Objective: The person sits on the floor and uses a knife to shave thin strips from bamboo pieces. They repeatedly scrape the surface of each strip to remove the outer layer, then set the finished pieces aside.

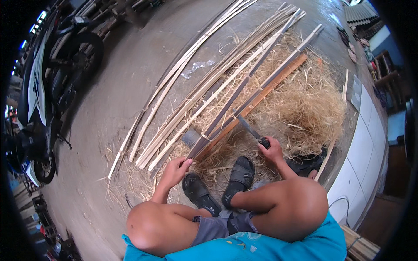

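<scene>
Hands (175, 172) on dark strips (237, 94) and knife (251, 129), blade tip (237, 115) unclear

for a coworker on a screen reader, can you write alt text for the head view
A person's right hand grips a knife-like tool beside long dark strips whose near end the left hand holds. Pale strips lie on the floor to their left, a tangled heap of shavings to their right. A motorcycle stands at far left.

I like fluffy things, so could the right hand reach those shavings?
Probably yes: the right hand is near the shavings and nothing seems to block it, but it's holding a knife.
</scene>
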Demonstrator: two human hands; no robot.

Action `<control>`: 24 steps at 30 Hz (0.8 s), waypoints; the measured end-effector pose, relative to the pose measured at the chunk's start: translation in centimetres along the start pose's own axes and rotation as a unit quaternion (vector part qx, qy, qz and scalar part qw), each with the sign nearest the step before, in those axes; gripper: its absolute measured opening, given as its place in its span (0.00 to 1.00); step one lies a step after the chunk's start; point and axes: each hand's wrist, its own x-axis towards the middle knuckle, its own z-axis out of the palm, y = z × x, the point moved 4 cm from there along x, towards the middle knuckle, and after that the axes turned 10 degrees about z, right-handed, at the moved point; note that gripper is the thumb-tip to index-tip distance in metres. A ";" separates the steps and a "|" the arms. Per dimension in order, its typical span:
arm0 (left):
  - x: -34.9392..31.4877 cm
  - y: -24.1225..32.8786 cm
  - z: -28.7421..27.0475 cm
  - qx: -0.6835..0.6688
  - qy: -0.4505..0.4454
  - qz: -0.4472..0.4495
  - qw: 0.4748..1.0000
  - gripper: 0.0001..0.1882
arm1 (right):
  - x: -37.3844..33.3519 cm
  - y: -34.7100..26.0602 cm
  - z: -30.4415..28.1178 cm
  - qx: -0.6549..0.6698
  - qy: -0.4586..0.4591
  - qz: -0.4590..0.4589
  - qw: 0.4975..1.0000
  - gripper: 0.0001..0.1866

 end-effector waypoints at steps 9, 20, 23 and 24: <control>-0.7 -0.3 2.2 -0.120 -0.050 -0.079 0.988 0.16 | 5.0 -15.8 -2.7 0.163 0.083 -0.131 0.974 0.31; -2.7 2.1 2.2 0.147 0.052 0.175 0.972 0.16 | 7.2 -17.6 0.8 0.311 0.011 0.022 0.950 0.31; -3.4 1.0 3.0 0.146 0.036 0.147 0.978 0.15 | 5.4 -15.7 2.6 0.530 -0.080 0.162 0.829 0.35; -3.5 0.8 3.3 0.133 0.036 0.149 0.979 0.15 | 5.4 -15.3 2.7 0.553 -0.069 0.173 0.812 0.35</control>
